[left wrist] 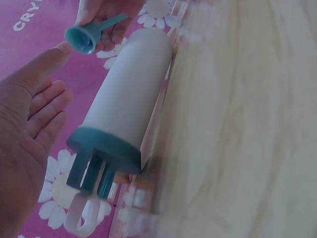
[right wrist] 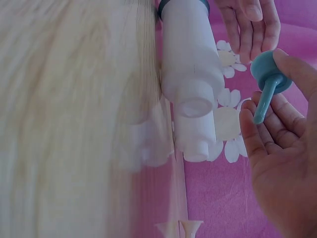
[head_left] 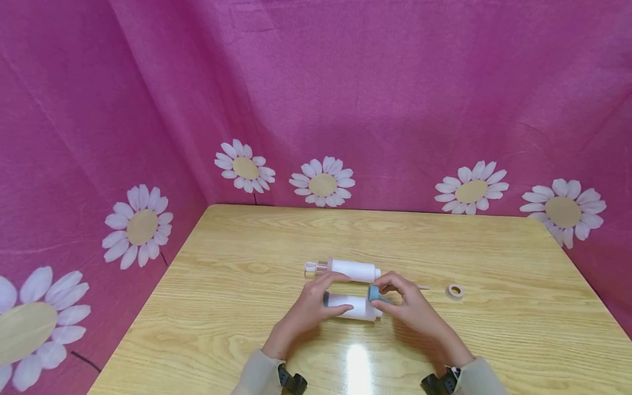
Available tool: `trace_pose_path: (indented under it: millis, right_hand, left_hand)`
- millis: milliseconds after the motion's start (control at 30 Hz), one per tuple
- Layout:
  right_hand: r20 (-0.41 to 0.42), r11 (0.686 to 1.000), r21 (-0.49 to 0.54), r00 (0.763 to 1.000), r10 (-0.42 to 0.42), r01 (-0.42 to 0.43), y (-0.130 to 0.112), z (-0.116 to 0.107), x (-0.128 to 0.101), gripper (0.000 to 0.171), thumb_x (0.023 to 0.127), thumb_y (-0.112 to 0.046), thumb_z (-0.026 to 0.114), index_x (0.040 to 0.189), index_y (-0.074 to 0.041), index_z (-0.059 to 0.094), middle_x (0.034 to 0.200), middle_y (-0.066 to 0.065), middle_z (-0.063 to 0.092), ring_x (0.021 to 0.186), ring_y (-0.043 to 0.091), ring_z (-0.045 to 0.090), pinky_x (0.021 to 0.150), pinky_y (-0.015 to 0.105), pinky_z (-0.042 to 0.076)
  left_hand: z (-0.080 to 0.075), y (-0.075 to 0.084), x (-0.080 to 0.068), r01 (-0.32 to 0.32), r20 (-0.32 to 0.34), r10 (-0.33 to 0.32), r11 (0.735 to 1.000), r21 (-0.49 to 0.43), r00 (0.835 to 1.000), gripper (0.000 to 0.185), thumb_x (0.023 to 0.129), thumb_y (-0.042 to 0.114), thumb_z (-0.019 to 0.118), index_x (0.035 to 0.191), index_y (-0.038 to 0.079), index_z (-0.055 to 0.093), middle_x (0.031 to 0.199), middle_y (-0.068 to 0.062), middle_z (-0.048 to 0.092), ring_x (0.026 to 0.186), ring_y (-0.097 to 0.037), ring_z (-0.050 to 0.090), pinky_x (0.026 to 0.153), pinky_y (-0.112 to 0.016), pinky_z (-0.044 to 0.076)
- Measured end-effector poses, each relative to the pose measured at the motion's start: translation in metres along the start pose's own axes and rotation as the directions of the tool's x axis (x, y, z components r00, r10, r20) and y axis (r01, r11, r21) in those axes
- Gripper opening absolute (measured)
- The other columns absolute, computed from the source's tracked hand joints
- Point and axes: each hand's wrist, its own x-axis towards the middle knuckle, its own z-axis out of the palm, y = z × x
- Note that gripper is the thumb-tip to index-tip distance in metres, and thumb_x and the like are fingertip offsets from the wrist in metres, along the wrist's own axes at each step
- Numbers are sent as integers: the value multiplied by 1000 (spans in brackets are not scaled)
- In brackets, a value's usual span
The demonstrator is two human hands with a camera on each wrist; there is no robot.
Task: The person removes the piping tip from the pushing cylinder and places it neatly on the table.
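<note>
1. Head view: your left hand rests with relaxed, straight fingers against the near white tube, which lies on its side on the wooden table. Your right hand pinches a small teal cap at the tube's right end. A second white tube lies just behind, and a tape roll sits to the right, well apart.
2. Left wrist view: your left hand is flat and open beside the tube, whose teal end piece faces the camera. The cap is held above by the other hand's fingers.
3. Right wrist view: your right hand pinches the cap by its flared head, stem pointing down, near the tube's open nozzle but not touching it.
</note>
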Motion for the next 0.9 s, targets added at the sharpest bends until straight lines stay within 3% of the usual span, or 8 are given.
trace_pose_path:
  millis: [200,500,700,900]
  right_hand:
    - [33,999,2,998,46,-47,-3,5,2,25,86,-8,73,110,-12,64,100,2,67,94,0,60,85,27,54]
    - [96,996,51,993,62,-67,-4,8,3,18,89,-11,70,106,-12,67,99,3,68,90,0,62,84,25,53]
    - [106,998,36,993,55,-59,-5,9,3,14,88,-11,71,102,-12,67,98,3,68,88,-1,61,80,24,55]
    - [99,996,56,993,63,-69,-8,8,4,15,88,-10,71,103,-11,67,98,3,68,88,-2,61,80,23,54]
  left_hand:
    - [7,4,4,-45,11,46,998,-31,999,50,78,15,83,121,2,61,119,-11,68,114,-22,64,96,-37,55]
    - [14,6,9,-123,26,124,992,-33,992,46,81,16,80,122,8,62,119,-5,69,115,-17,64,103,-23,49]
    - [14,8,10,-120,47,122,992,-44,991,40,84,14,76,122,8,64,120,-5,70,116,-16,64,104,-20,47]
    - [15,6,10,-179,6,178,984,6,984,39,83,15,77,120,7,66,117,-6,71,113,-17,66,102,-18,48]
